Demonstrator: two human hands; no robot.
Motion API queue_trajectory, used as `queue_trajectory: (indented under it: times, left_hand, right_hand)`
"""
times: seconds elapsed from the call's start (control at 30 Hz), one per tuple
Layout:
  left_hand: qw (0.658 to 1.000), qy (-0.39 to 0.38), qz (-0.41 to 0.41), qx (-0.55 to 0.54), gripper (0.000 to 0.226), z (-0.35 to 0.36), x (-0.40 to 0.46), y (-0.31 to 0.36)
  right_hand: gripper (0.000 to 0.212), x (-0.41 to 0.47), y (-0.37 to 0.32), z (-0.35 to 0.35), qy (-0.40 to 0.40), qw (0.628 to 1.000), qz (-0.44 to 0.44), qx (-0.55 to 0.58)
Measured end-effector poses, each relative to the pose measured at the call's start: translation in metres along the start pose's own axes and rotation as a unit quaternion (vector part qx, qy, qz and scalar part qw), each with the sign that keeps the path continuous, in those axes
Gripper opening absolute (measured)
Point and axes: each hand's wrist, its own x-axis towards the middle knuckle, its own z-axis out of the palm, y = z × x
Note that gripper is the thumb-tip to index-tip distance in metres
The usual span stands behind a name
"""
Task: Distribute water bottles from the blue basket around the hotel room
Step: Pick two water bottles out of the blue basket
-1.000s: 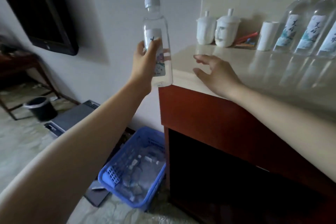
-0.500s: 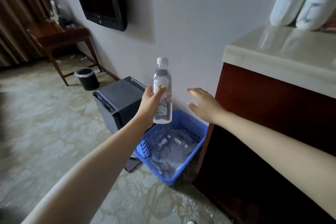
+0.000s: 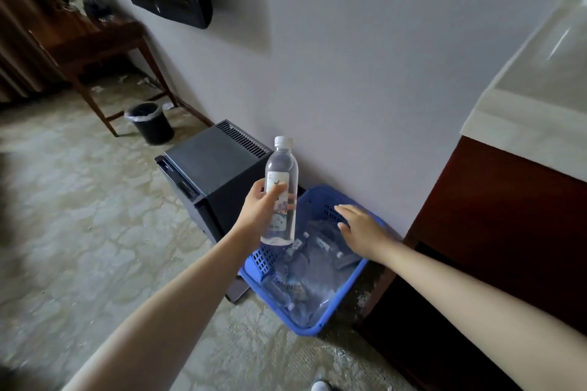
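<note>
A dark wooden desk (image 3: 508, 216) with a pale top stands against the wall beside a black mini-fridge (image 3: 212, 168); between them on the floor sits the blue basket (image 3: 320, 327) of water bottles. The left hand (image 3: 259, 211) grips an upright water bottle (image 3: 281, 190) above it, the right hand (image 3: 360, 228) spread open, fingers extended over the basket

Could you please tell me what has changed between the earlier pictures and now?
The right hand has left the countertop and come down, open, over the blue basket. The view has swung from the counter to the floor. The left hand still grips the same water bottle upright, and nothing was let go.
</note>
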Motion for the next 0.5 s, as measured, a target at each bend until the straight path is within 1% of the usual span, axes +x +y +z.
queue_trajectory:
  times: [0.17,0.33,0.4,0.5]
  left_hand:
    - [0.999,0.014,-0.032,0.031,0.026,-0.020,0.036,-0.008]
    - [0.997,0.021,-0.061,0.036,0.024,-0.040,0.071,-0.029]
    - [0.997,0.018,-0.070,0.038,0.024,-0.048,0.087,-0.038]
    - [0.995,-0.012,-0.080,0.052,0.008,-0.061,0.111,-0.044]
  right_hand:
    - [0.049,0.022,0.014,0.017,-0.034,0.997,0.064,0.014]
    - [0.050,0.033,0.017,0.040,-0.063,0.990,0.120,0.029]
    - [0.049,0.039,0.015,0.046,-0.053,0.989,0.131,0.037]
    - [0.048,0.051,0.012,0.050,-0.015,0.984,0.168,0.059]
